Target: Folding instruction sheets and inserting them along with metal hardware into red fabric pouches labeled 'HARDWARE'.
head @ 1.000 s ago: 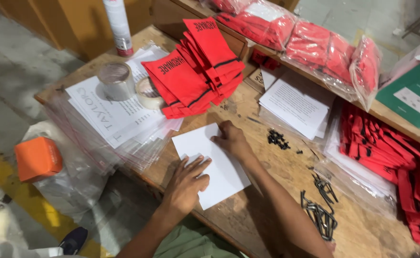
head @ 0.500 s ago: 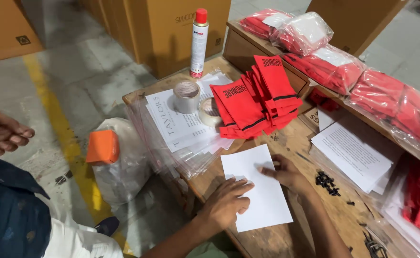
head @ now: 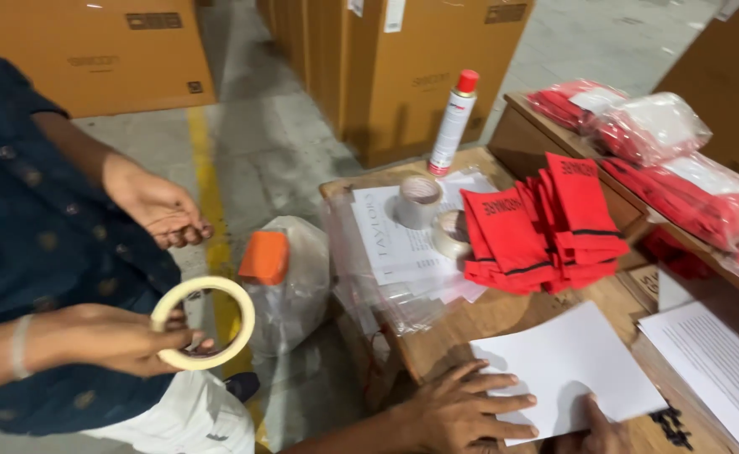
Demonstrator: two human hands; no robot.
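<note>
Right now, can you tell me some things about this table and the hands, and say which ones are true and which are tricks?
1. The person's left hand lies flat on a white sheet of paper. True.
2. The spray can has a blue cap. False: the cap is red.
3. A co-worker's hand holds a roll of tape. True.
4. The stack of red folded cloths lies on the floor. False: it lies on the wooden table.
5. Two more tape rolls stand on the table beside the red cloths. True.
6. The person's right hand grips the spray can. False: it rests at the near edge of the paper.
</note>
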